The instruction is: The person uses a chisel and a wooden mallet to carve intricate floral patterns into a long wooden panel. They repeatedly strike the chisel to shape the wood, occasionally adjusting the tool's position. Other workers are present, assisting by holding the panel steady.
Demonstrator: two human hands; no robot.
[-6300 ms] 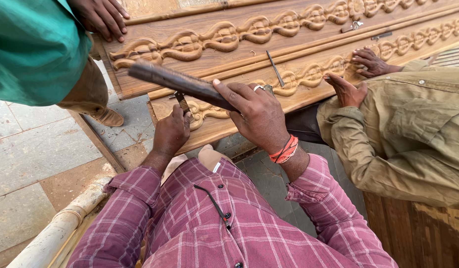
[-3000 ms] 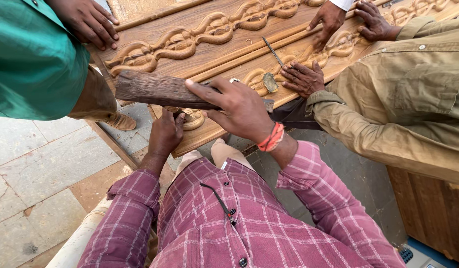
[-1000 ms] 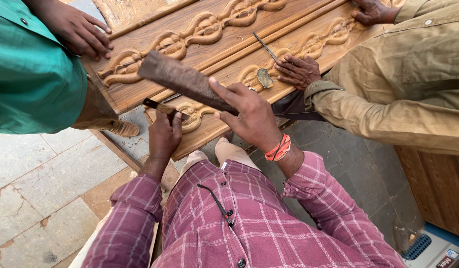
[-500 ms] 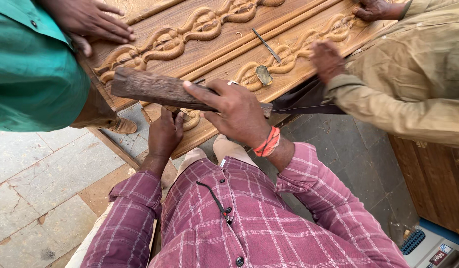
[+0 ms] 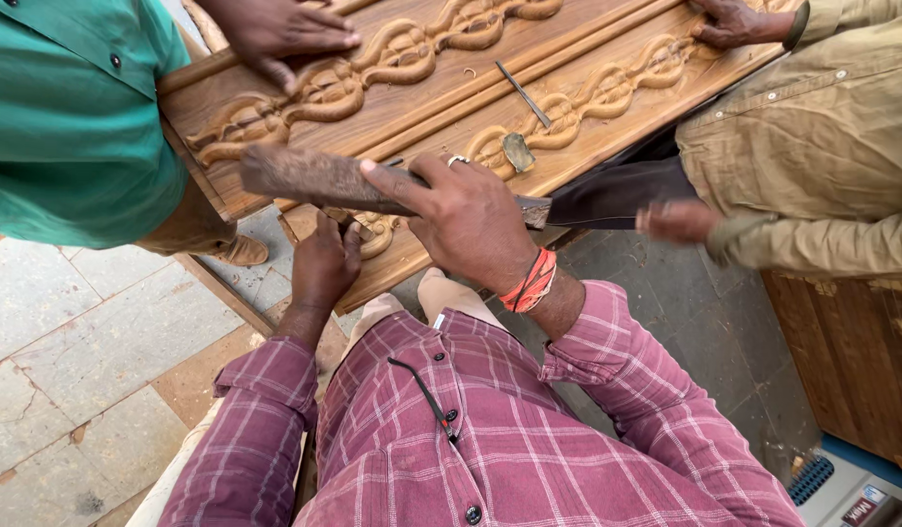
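Observation:
My right hand (image 5: 465, 220) grips a rough wooden mallet (image 5: 309, 178), held level just above the near edge of a carved wooden panel (image 5: 431, 93). My left hand (image 5: 324, 262) sits under the mallet, closed on a chisel (image 5: 341, 221) whose tip rests on the carved chain pattern at the panel's near edge; most of the chisel is hidden. I wear a plaid maroon shirt and an orange wrist thread.
A person in a green shirt (image 5: 60, 107) presses a hand (image 5: 280, 29) on the panel's left end. A person in a tan shirt (image 5: 812, 146) is at the right, one hand (image 5: 729, 20) on the panel, the other (image 5: 670, 220) blurred below it. A loose chisel (image 5: 524, 93) lies on the panel. Stone floor below.
The mallet has swung up and down over the chisel and is low again. The tan-shirted person's near hand has left the panel and dropped below its edge.

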